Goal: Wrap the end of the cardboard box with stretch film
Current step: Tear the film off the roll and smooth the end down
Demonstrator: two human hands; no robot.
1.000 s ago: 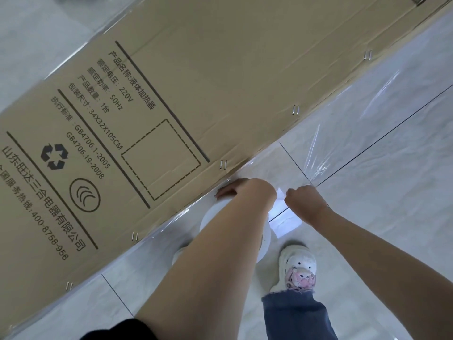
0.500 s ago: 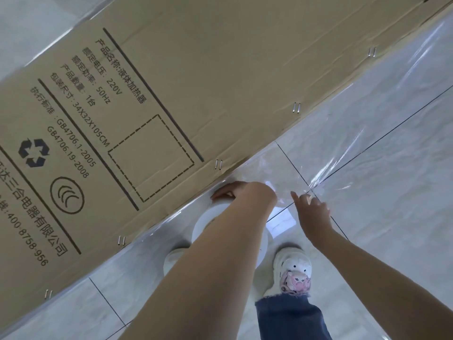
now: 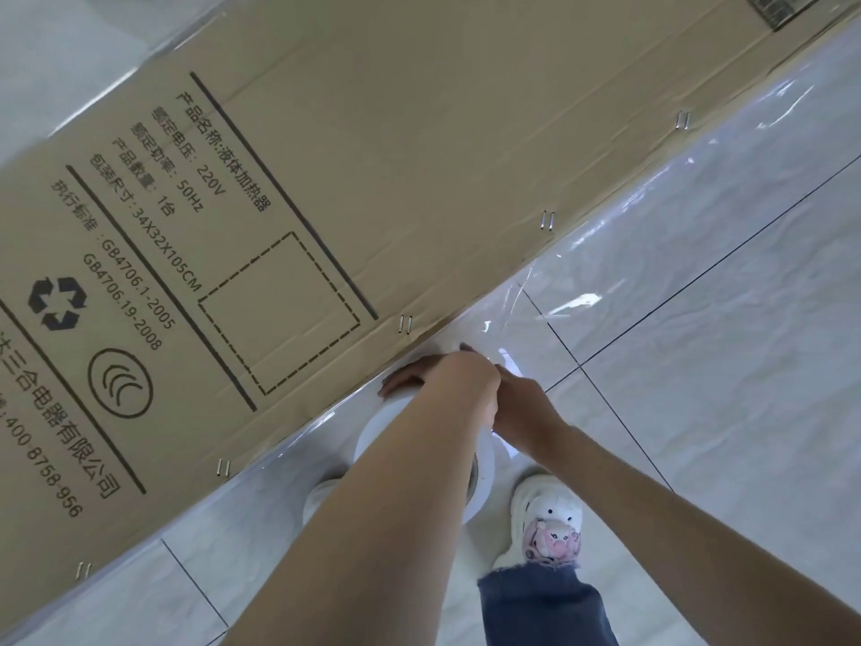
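At centre frame the left hand (image 3: 447,384) grips the film roll (image 3: 484,463) beside the box (image 3: 372,156), the right hand (image 3: 522,407) closes on it too, mid-wrap; next likely needs taut film (image 3: 652,235) pulled onward.

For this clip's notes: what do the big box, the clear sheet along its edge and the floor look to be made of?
Box: brown corrugated cardboard, matte, creased, its seam closed with metal staples. Clear sheet: thin plastic stretch film, judging by glossy wrinkles and glare with the floor showing through. Floor: glossy pale tiles, likely glazed ceramic or polished stone, with dark grout lines and faint marbling.
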